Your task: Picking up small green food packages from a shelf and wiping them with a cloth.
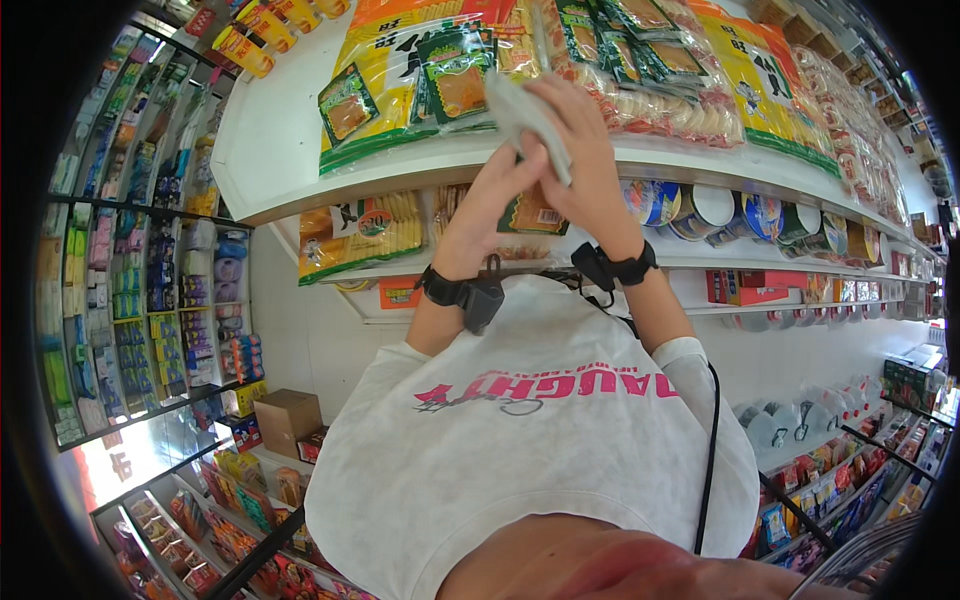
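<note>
Above the edge of a white shelf [270,160], both my hands hold a flat, pale grey-white piece [522,115], blurred; whether it is a cloth or a packet I cannot tell. My left hand [508,185] grips its lower end with the thumb up. My right hand [578,140] is closed round its right side, fingers over the top. Just left of it, green snack packets [455,80] lie on a large yellow snack bag [400,110]. Another green packet [345,105] lies further left. More green packets [640,40] rest on a clear bag of wrapped snacks [690,110] to the right.
Beneath the top shelf, a lower shelf carries a yellow snack bag [360,235], a packet with a barcode [535,215] and round tubs [700,212]. Racks of colourful goods [140,230] stand at the left. A cardboard box [288,422] sits lower left.
</note>
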{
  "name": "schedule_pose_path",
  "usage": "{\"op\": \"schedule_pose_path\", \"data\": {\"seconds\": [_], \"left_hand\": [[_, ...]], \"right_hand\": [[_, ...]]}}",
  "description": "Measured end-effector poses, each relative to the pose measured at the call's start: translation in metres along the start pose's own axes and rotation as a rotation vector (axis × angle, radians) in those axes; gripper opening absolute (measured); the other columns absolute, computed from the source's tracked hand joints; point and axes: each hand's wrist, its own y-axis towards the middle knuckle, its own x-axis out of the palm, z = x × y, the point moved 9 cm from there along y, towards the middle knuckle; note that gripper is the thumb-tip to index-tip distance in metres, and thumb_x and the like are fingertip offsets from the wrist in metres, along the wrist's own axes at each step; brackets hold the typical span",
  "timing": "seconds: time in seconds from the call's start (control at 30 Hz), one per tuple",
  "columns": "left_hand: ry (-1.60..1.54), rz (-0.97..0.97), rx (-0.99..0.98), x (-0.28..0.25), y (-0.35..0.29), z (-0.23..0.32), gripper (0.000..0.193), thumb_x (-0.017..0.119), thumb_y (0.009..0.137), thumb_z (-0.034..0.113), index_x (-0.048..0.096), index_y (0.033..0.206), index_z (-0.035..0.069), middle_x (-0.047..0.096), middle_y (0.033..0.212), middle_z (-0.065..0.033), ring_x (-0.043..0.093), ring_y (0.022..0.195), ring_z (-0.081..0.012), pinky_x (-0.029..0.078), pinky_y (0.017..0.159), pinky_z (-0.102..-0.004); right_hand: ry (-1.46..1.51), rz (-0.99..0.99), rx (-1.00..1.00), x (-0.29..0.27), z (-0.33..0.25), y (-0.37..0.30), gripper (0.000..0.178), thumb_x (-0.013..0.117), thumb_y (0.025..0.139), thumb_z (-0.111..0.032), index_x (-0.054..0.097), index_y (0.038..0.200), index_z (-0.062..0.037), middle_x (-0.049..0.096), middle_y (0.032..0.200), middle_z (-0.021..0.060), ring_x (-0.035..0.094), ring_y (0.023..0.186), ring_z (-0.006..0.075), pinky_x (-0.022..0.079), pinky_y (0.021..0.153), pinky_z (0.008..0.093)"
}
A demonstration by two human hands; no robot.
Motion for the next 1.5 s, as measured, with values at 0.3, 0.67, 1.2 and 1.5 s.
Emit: {"op": "schedule_pose_path", "data": {"seconds": [0.3, 0.67, 1.2, 1.5], "left_hand": [[0.055, 0.095, 0.119, -0.003, -0.002, 0.013, 0.043, 0.056, 0.104, 0.021, 0.049, 0.142, 0.001, 0.062, 0.127, -0.0041, 0.056, 0.111, -0.0086, 0.045, 0.097, -0.0250], [0.229, 0.414, 0.269, -0.042, -0.005, 0.022, 0.030, 0.059, 0.103, 0.025, 0.069, 0.114, -0.001, 0.068, 0.091, 0.0033, 0.055, 0.080, -0.0020, 0.044, 0.071, -0.0203], [0.471, 0.300, 0.610, -0.013, -0.011, 0.046, 0.060, 0.061, 0.097, 0.032, 0.043, 0.147, 0.003, 0.049, 0.141, -0.0120, 0.053, 0.126, -0.0233, 0.045, 0.106, -0.0384], [0.004, 0.192, 0.160, -0.015, -0.013, 0.018, 0.084, 0.019, 0.102, 0.067, 0.027, 0.153, 0.002, 0.044, 0.147, -0.0131, 0.046, 0.134, -0.0201, 0.038, 0.112, -0.0337]], "right_hand": [[0.816, 0.282, 0.971, 0.000, 0.087, -0.048, 0.048, 0.055, 0.103, -0.044, 0.063, 0.126, -0.0017, 0.066, 0.112, 0.0050, 0.059, 0.100, 0.0093, 0.048, 0.083, 0.0234], [1.224, 0.290, 1.079, 0.034, 0.078, -0.073, 0.045, 0.062, 0.100, -0.039, 0.060, 0.130, -0.0050, 0.066, 0.107, 0.0021, 0.061, 0.092, 0.0079, 0.049, 0.073, 0.0241], [0.493, 0.135, 0.699, 0.009, 0.046, -0.048, 0.026, 0.065, 0.096, -0.014, 0.065, 0.117, 0.0023, 0.070, 0.101, 0.0079, 0.066, 0.086, 0.0132, 0.052, 0.074, 0.0281], [0.382, -0.069, 0.103, 0.031, -0.022, 0.002, 0.059, 0.064, 0.089, -0.020, 0.048, 0.142, 0.0002, 0.043, 0.153, 0.0173, 0.035, 0.143, 0.0387, 0.024, 0.118, 0.0507]]}}
